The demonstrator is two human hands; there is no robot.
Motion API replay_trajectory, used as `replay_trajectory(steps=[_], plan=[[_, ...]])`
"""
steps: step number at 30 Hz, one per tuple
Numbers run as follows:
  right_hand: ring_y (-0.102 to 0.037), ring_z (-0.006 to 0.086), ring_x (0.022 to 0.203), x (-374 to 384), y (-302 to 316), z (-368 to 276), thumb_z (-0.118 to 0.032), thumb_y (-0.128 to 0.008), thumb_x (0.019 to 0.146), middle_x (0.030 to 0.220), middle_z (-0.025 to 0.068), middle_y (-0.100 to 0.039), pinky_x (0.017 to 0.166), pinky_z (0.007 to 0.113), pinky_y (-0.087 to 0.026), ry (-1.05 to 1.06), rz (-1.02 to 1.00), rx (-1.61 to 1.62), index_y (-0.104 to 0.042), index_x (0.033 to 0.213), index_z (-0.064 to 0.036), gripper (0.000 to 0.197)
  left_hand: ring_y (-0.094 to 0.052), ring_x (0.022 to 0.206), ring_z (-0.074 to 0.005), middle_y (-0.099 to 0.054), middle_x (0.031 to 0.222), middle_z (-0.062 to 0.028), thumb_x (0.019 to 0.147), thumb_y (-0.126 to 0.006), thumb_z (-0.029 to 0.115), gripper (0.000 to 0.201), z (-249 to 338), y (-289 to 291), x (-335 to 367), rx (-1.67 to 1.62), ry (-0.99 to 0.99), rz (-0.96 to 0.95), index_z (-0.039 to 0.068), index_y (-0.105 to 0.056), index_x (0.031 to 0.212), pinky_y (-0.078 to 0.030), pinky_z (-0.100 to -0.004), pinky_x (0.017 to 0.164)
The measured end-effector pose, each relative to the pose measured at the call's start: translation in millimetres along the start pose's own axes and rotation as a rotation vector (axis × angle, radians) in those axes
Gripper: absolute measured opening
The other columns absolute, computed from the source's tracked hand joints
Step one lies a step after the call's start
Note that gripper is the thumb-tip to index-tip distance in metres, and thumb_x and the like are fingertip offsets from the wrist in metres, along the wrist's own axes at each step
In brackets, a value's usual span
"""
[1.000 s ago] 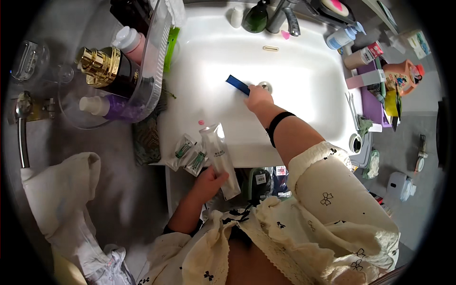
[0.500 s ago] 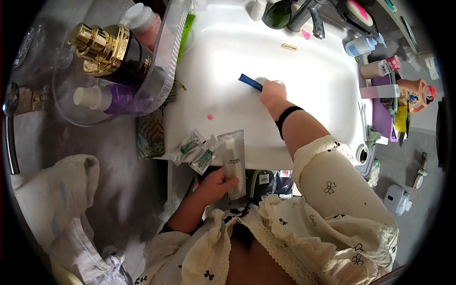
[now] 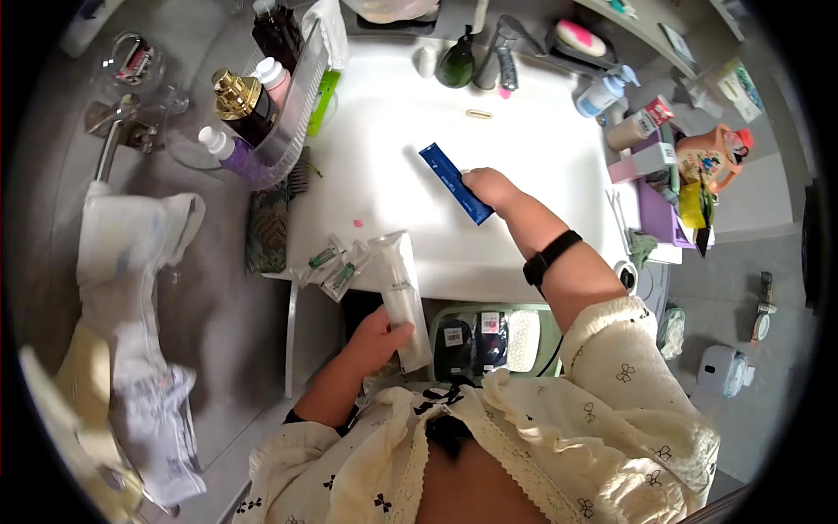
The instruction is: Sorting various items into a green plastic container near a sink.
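Observation:
My left hand (image 3: 375, 341) is closed around the lower end of a long clear packet (image 3: 401, 297) at the sink's front edge. Something whitish and slim shows inside it. Beside that packet, two small clear packets (image 3: 343, 272) with green pieces in them overlap the sink's front left rim; whether they rest there or hang from my hand I cannot tell. Out over the white sink (image 3: 541, 140), my right hand (image 3: 491, 190) grips a flat blue packet (image 3: 445, 173) with its broad face up. The fingertips are hidden beneath it.
A clear caddy (image 3: 301, 113) with pump bottles stands left of the sink. At the back are the faucet (image 3: 502, 57) and a green bottle (image 3: 457, 63). Bottles and a purple basket (image 3: 659, 210) line the right side. Below the front edge sits a pale green bin (image 3: 550, 327).
My right hand has turned the blue packet from nearly edge-on to broad face up and brought it a little nearer. My left hand keeps its grip. The whole view has shifted.

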State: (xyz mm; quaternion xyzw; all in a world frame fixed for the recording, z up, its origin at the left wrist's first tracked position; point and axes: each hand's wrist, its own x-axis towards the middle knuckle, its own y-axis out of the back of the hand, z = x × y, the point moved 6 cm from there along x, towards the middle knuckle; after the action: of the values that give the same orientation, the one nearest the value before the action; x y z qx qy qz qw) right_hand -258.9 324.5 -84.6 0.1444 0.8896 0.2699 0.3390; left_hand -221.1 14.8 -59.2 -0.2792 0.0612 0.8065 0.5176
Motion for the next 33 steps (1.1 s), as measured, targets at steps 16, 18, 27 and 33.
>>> replay_trajectory(steps=[16, 18, 27, 33], plan=[[-0.056, 0.0330, 0.068, -368.0, -0.4, -15.9, -0.019, -0.044, 0.085, 0.072, 0.0171, -0.057, 0.062, 0.037, -0.044, 0.533, 0.066, 0.151, -0.052, 0.089, -0.0041, 0.017, -0.049, 0.080, -0.0055, -0.057, 0.087, 0.0023, 0.085, -0.052, 0.017, 0.018, 73.9, -155.9, -108.1, -0.095, -0.388, 0.214, 0.004, -0.060, 0.096, -0.038, -0.0210, 0.071], [-0.057, 0.0316, 0.071, -398.2, -1.8, -10.1, -0.019, -0.048, 0.083, 0.074, 0.0150, -0.058, 0.064, 0.036, -0.045, 0.502, 0.003, 0.102, -0.054, 0.088, -0.0055, 0.015, -0.049, 0.081, -0.0052, -0.058, 0.088, 0.0014, 0.085, -0.054, 0.018, 0.018, 71.1, -170.3, -119.0, 0.014, -0.266, 0.263, 0.004, -0.059, 0.095, -0.039, -0.0220, 0.073], [-0.052, 0.0258, 0.065, -633.8, 87.3, -26.1, -0.014, -0.056, 0.075, 0.074, 0.0083, -0.055, 0.060, 0.036, -0.044, 1.772, 0.046, -0.035, -0.060, 0.073, -0.0067, 0.009, -0.052, 0.084, -0.0084, -0.059, 0.091, -0.0014, 0.085, -0.054, 0.016, 0.021, 35.9, -180.2, -159.2, -0.115, -0.396, 0.253, 0.001, -0.059, 0.097, -0.041, -0.0246, 0.076], [-0.057, 0.0238, 0.069, -762.7, 93.3, -0.9, -0.007, -0.041, 0.081, 0.079, 0.0096, -0.057, 0.061, 0.036, -0.047, 2.099, -0.706, 0.265, -0.057, 0.076, -0.0080, 0.017, -0.052, 0.083, -0.0091, -0.060, 0.091, -0.0014, 0.086, -0.054, 0.018, 0.021, 31.9, -194.6, -157.8, 0.015, -0.400, 0.258, 0.002, -0.060, 0.098, -0.042, -0.0250, 0.076]])
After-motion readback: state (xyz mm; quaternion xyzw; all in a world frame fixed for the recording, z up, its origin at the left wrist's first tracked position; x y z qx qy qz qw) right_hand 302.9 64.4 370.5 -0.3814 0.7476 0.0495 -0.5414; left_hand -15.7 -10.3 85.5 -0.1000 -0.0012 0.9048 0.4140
